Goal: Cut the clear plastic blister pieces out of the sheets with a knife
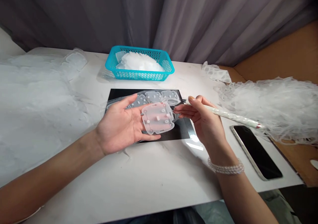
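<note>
My left hand (121, 126) is palm up with its fingers spread, and a translucent, frosted plastic piece (158, 118) with slots and small raised studs rests across the fingers. Between the thumb and fingers of my right hand (205, 118) is a slim pen-shaped tool (231, 116), its shaft pearly white with a red spot near the back end. The tool's dark front tip lies just right of the piece, apart from it. Beneath both hands is a black mat (171, 136), bearing a clear sheet of similar moulded pieces (152, 96), partly hidden by my left hand.
A blue basket (142, 75) at the back holds a heap of frosted pieces. Translucent sheets (37, 108) pile up on the left. Stringy clear scraps (270, 108) fill the right side by a cardboard box (280, 48). A phone (257, 153) lies near the right edge.
</note>
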The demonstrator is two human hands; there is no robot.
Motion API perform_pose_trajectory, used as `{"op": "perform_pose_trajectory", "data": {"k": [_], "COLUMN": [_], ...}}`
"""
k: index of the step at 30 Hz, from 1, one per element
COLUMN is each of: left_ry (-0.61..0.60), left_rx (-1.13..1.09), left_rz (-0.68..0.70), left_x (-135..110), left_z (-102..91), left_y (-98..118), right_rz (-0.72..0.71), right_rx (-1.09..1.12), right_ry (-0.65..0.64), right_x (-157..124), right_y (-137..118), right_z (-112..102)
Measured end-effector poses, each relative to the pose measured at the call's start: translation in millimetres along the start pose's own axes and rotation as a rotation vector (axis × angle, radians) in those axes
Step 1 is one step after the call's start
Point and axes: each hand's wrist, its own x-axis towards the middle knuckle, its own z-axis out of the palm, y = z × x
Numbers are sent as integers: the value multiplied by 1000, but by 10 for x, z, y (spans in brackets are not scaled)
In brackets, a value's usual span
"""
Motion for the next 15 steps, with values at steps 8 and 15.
{"op": "perform_pose_trajectory", "data": {"k": [8,15], "left_ry": [-17,-5], "left_rx": [-372,-446], "left_rz": [-38,-81], "left_x": [8,22], "left_z": [-12,16], "left_y": [-21,-39], "right_rz": [32,29], "right_rx": [4,13], "right_ry": [-24,-97], "right_x": [-9,-16], "right_y": [3,45], "right_z": [4,17]}}
